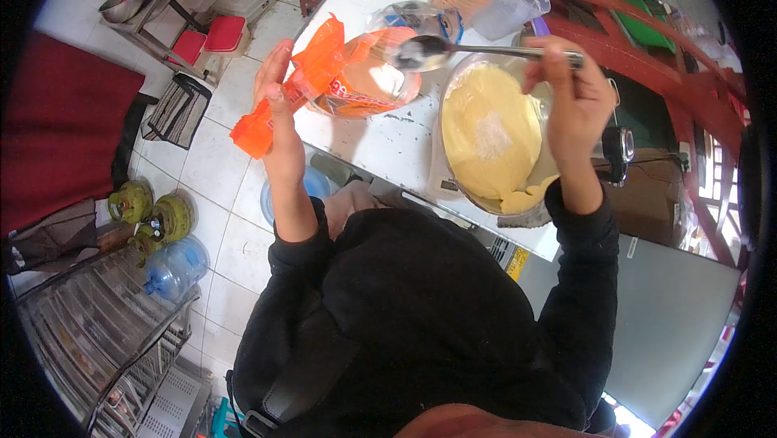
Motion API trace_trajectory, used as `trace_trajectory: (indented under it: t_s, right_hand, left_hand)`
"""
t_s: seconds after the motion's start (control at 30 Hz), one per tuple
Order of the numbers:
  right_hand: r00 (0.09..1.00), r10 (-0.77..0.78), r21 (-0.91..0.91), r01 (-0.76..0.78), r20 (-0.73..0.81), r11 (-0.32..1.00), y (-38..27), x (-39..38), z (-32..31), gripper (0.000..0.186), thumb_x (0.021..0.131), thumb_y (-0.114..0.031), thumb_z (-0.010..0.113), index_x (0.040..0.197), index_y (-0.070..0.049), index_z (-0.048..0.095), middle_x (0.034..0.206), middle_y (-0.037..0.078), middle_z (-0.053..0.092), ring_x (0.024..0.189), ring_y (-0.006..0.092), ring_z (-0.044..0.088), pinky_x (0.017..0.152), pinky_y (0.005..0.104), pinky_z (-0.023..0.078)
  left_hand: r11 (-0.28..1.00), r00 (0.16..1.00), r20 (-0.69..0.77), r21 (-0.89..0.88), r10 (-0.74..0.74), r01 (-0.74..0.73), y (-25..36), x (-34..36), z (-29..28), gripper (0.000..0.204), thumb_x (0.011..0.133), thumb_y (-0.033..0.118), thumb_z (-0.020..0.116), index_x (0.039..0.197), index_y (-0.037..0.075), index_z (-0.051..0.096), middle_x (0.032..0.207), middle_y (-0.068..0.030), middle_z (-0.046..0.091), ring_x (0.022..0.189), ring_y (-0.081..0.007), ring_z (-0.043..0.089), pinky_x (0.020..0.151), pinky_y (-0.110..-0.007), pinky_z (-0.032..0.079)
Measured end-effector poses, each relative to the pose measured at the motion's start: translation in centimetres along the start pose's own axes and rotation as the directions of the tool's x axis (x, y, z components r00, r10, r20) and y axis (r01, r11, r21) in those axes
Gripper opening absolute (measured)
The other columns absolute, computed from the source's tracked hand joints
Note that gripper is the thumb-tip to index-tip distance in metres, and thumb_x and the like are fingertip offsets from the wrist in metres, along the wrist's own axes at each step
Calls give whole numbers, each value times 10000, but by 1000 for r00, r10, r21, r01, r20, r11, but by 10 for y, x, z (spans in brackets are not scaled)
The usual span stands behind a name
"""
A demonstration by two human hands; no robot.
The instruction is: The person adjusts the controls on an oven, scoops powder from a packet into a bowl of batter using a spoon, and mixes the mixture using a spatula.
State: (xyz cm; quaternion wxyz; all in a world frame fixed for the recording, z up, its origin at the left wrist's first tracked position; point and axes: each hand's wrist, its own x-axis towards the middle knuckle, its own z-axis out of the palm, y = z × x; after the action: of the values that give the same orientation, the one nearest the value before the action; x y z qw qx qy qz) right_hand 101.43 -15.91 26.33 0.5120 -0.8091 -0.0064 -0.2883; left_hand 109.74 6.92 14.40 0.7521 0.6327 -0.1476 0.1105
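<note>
My left hand [279, 114] grips the orange plastic bag [348, 98] by its folded side; the bag is open, showing white powder inside. My right hand [575, 98] holds a metal spoon [425, 53] by its handle, with the spoon's head over the right edge of the bag's opening. Below the spoon's handle, a large bowl [490, 167] holds pale yellow mixture with a small patch of white powder on top. The bowl stands on a white scale [447, 185].
The white table [388, 147] also bears a clear package [388, 16] and a translucent jug [510, 9]. A red metal frame [655, 66] and grey appliance top [672, 317] are at right. Gas cylinders [166, 211] and a water jug [174, 268] stand on the left floor.
</note>
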Motion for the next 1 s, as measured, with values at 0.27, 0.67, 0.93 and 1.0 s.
trace_trajectory:
  t_s: [0.27, 0.67, 0.93, 1.0]
  right_hand:
    - [916, -264, -228, 339, 301, 913, 5, 9, 53, 114, 797, -74, 549, 831, 31, 578, 690, 92, 595, 543, 128, 556, 497, 220, 435]
    - [918, -265, -264, 344, 295, 901, 15, 17, 50, 92, 776, -89, 564, 803, -3, 579, 626, 75, 562, 466, 140, 510, 436, 236, 399]
    - [903, -221, -256, 326, 368, 910, 27, 15, 57, 117, 751, -113, 585, 831, -28, 599, 665, 78, 570, 549, 187, 533, 504, 266, 426]
    - [869, -134, -361, 332, 475, 872, 40, 15, 61, 144, 729, -149, 606, 841, -58, 614, 702, 77, 548, 670, 219, 521, 608, 306, 425]
  left_hand:
    - [997, 994, 76, 26, -77, 76, 2, -2, -6, 650, 856, 501, 313, 1244, -21, 320, 1283, -154, 336, 1187, -264, 337, 945, -379, 318]
    - [1000, 1000, -13, -15, 4, -5, -5, 2, 2, 544, 874, 451, 322, 1161, 11, 462, 1200, -148, 428, 1129, -245, 400, 924, -351, 335]
    - [996, 999, 36, -87, 31, -27, -6, 0, 0, 606, 844, 471, 381, 1215, -9, 382, 1246, -158, 383, 1167, -269, 357, 945, -370, 303]
    - [993, 999, 48, -121, 2, 4, -4, 0, 1, 658, 824, 490, 408, 1237, -18, 345, 1254, -168, 373, 1172, -275, 352, 952, -367, 293]
